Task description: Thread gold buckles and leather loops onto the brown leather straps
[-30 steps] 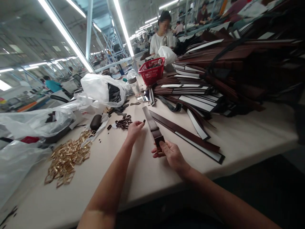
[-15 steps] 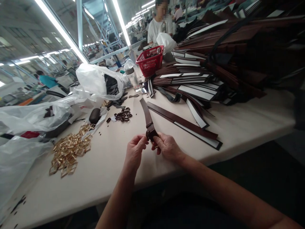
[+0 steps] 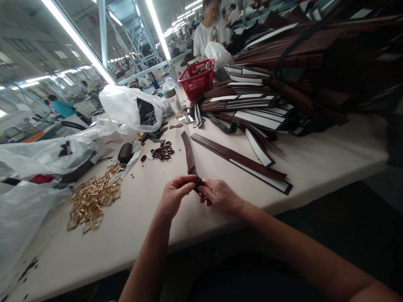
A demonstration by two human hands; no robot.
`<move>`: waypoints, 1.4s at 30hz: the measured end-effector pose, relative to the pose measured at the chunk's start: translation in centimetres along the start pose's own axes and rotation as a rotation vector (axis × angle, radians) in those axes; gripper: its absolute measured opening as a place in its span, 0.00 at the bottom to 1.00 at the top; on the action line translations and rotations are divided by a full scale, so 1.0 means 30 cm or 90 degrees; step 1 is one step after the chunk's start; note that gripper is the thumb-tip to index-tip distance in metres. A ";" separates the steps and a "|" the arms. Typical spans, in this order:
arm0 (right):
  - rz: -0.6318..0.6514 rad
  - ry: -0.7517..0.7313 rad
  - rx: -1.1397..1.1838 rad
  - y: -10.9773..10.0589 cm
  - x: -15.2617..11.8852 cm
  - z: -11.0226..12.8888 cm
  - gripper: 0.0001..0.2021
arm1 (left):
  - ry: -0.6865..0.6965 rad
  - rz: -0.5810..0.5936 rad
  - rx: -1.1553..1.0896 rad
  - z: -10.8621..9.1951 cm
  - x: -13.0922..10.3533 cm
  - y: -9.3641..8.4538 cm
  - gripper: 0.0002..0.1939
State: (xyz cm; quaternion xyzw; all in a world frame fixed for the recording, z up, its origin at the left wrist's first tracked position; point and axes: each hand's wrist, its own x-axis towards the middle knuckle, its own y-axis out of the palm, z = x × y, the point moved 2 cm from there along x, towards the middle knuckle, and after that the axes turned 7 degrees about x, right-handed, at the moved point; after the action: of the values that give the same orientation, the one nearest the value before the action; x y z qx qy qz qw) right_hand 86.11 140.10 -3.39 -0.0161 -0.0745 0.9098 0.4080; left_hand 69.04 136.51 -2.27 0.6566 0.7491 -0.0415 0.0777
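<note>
My left hand [image 3: 176, 191] and right hand [image 3: 220, 195] pinch the near end of a smooth, flat brown strap [image 3: 187, 152] between them, probably to steady it, its tail pointing away. Angular, shiny gold buckles [image 3: 91, 197] heap left of my hands, likely for easy reach.

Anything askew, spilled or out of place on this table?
Small dark scraps lie loose at the near left of the table, apart from the heaped gold buckles and dark loops, so they look stray. No damage shows on the held brown strap.
</note>
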 end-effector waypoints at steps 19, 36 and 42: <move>-0.053 0.026 0.261 0.012 -0.008 -0.009 0.19 | 0.157 -0.009 0.116 0.064 -0.053 0.080 0.18; -0.104 -0.033 0.110 0.011 -0.011 0.002 0.13 | 0.082 -0.189 -0.297 0.123 -0.064 0.163 0.16; -0.046 -0.071 0.082 0.009 -0.025 0.012 0.11 | -0.035 -0.073 -0.426 0.039 -0.031 0.113 0.20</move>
State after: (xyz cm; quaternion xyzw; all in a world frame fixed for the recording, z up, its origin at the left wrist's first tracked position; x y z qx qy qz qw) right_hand 86.39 139.32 -3.08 0.0636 -0.0389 0.8968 0.4361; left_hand 72.59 135.87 -3.14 0.5504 0.7543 0.1849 0.3065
